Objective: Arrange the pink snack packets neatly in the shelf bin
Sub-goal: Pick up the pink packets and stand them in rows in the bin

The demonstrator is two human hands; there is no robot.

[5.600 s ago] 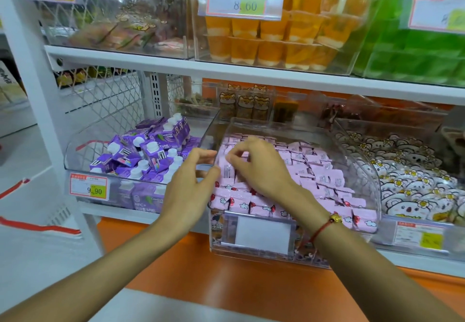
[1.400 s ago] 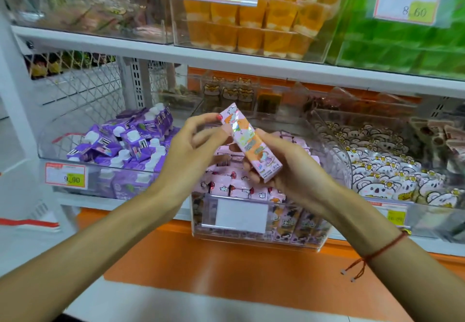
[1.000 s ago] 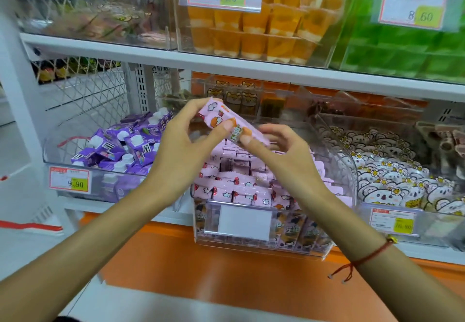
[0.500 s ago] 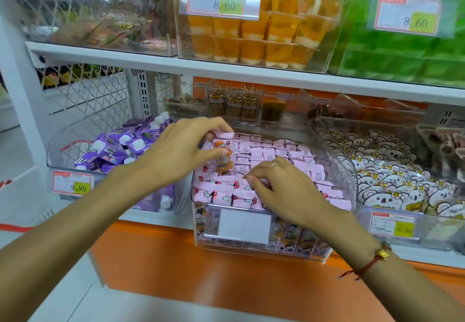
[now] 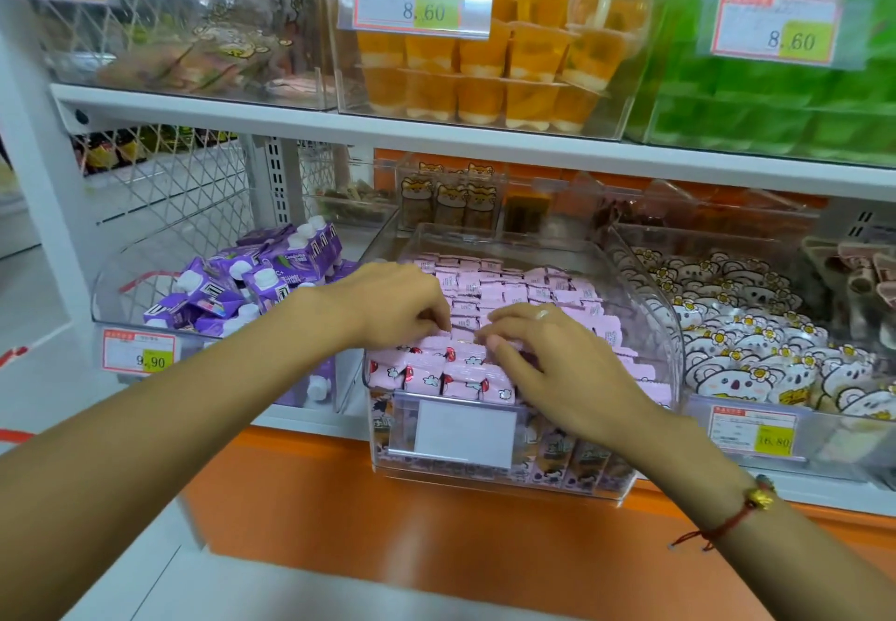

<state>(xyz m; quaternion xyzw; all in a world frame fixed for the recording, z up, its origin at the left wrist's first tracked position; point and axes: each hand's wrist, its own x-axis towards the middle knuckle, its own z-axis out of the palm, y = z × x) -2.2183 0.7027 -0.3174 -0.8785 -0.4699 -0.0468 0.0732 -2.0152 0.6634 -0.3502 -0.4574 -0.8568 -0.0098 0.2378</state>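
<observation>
Reaching into the clear shelf bin [image 5: 649, 310] with both hands, palms down over the pink snack packets [image 5: 489, 281] (rows of them fill the bin, standing on edge). Left hand [image 5: 392, 302] at the bin's left side, fingers [image 5: 431, 324] curled down onto the packet tops near the front rows; whether pinching one, cannot tell. Right hand [image 5: 548, 358] just beside it, fingers bent, tips pressed among the front packets, thumb [image 5: 504, 346] lying along one. Red string bracelet [image 5: 727, 518] at the right wrist. Purple cartons [image 5: 232, 281] heaped in the bin to the left; bear-print packets [image 5: 756, 358] in the bin to the right.
</observation>
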